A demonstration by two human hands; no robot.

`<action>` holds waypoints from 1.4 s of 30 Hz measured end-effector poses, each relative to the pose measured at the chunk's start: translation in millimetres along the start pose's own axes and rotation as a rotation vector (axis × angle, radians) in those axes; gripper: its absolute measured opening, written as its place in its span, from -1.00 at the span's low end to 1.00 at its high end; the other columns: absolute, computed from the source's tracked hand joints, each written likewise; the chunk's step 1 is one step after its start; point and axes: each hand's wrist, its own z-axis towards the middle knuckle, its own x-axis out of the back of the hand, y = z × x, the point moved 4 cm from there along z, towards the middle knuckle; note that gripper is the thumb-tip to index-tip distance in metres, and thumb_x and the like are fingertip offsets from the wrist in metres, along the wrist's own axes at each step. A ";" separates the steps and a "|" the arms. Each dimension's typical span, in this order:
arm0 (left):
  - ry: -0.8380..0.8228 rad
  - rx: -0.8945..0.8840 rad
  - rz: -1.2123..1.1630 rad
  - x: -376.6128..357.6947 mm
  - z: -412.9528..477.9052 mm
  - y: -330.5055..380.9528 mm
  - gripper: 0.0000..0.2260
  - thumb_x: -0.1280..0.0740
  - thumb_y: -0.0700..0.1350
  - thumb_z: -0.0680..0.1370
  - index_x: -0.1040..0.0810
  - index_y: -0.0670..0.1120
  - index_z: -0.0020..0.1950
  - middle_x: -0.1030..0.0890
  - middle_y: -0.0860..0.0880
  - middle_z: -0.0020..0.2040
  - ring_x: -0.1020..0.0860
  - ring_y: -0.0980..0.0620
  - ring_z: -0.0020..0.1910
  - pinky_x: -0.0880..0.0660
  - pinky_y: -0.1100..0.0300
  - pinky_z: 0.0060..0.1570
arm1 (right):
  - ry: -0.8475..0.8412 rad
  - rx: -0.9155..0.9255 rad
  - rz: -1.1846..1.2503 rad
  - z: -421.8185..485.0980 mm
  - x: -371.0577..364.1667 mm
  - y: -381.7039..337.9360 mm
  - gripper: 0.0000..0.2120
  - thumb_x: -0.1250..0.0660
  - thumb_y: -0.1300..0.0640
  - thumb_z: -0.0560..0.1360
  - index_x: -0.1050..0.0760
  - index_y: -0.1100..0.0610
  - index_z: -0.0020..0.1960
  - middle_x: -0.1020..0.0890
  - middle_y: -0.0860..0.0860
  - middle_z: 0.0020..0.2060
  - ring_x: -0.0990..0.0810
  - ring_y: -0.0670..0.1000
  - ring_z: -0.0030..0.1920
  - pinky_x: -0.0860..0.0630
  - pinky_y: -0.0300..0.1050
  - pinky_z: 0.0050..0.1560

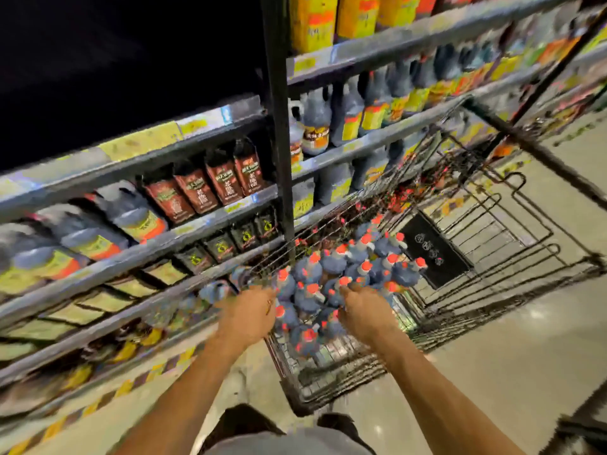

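A wire shopping cart point(512, 244) stands in a shop aisle, and its near end holds several dark bottles with red caps point(358, 257). My left hand point(249, 313) reaches into the cart at its left side, fingers down among the bottles. My right hand point(364, 313) reaches in beside it, with its fingers curled at a bottle's neck. The picture is blurred, and the fingertips of both hands are hidden among the bottles, so I cannot tell what either hand grips.
Shelves point(210, 221) to the left of the cart carry dark sauce bottles point(315, 123), brown pouches point(200, 188) and yellow-labelled jugs point(85, 238). A black upright post point(282, 126) divides the shelving. A yellow-striped strip runs along the floor at the shelf's foot. Pale floor point(492, 349) lies to the right.
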 end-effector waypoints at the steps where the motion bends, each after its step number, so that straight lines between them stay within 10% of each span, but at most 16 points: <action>1: 0.004 0.039 -0.040 -7.0 -7.5 5.9 -0.80 -0.17 -0.04 0.63 -0.55 -0.05 0.10 -0.62 -0.10 0.08 -0.58 -0.15 0.12 -0.49 -0.01 -0.02 | -0.008 0.035 -0.010 0.5 -0.8 3.8 -0.59 -0.23 0.06 0.58 -0.38 0.12 0.40 -0.51 0.12 0.25 -0.54 0.22 0.22 -0.50 0.05 0.10; 10: 0.035 0.279 -0.253 -63.7 -59.5 34.4 -0.79 -0.24 -0.03 0.59 -0.54 0.01 0.18 -0.59 -0.07 0.13 -0.55 -0.15 0.14 -0.49 0.04 -0.01 | -0.089 0.213 -0.111 7.6 -31.2 23.0 -0.59 -0.19 0.03 0.60 -0.35 0.09 0.42 -0.50 0.09 0.27 -0.55 0.21 0.16 -0.35 -0.04 -0.18; 29: 0.037 0.541 -0.545 -176.8 -19.3 67.7 -0.44 -0.42 -0.16 0.50 -0.35 -0.16 0.48 -0.42 -0.18 0.38 -0.42 -0.18 0.35 -0.38 0.03 0.33 | -0.272 0.275 0.004 59.2 -110.3 56.8 -0.44 -0.33 0.16 0.52 -0.29 0.10 0.50 -0.36 0.14 0.44 -0.45 0.30 0.30 -0.57 0.19 0.05; 42: 0.316 0.622 -0.590 -200.4 12.0 57.1 -0.82 -0.47 -0.14 0.48 -0.59 -0.09 0.05 -0.60 -0.11 -0.02 -0.54 -0.07 -0.08 -0.33 0.21 -0.12 | -0.170 0.295 0.107 88.3 -138.8 59.5 -0.67 -0.45 0.07 0.50 -0.53 0.13 0.23 -0.63 0.14 0.12 -0.64 0.23 0.09 -0.50 0.02 -0.15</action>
